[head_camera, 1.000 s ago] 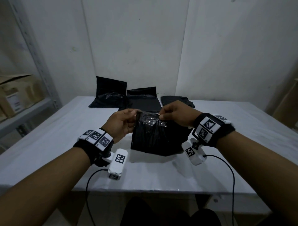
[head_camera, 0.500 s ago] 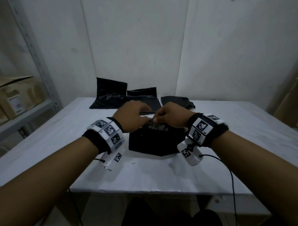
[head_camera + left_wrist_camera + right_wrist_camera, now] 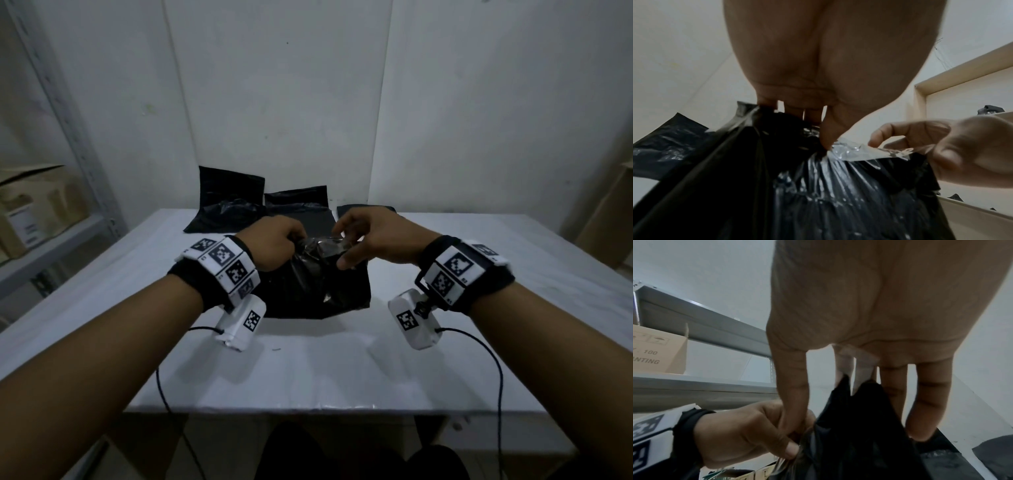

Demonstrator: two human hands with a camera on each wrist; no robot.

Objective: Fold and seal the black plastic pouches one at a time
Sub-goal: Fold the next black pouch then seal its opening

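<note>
A crinkled black pouch (image 3: 318, 284) stands on the white table (image 3: 308, 373) between my hands. My left hand (image 3: 277, 245) grips its bunched top at the left; the left wrist view shows the thumb and fingers (image 3: 824, 133) curled on the black film (image 3: 818, 194). My right hand (image 3: 370, 236) pinches a clear strip (image 3: 869, 151) that runs off the pouch's top edge towards the right. In the right wrist view, that strip (image 3: 859, 363) shows pale between thumb and forefinger, and its other fingers hang straight beside the pouch (image 3: 855, 426).
Three more black pouches lie at the table's back: one (image 3: 229, 202) propped against the wall, one (image 3: 298, 205) in the middle, one flat (image 3: 363, 210). A metal shelf with a cardboard box (image 3: 30, 205) stands left. More cardboard (image 3: 609, 219) leans at the right.
The pouch, held up a second ago, now sits on the table. My hands were close together at its top; the right hand has drawn away rightward with the clear strip.
</note>
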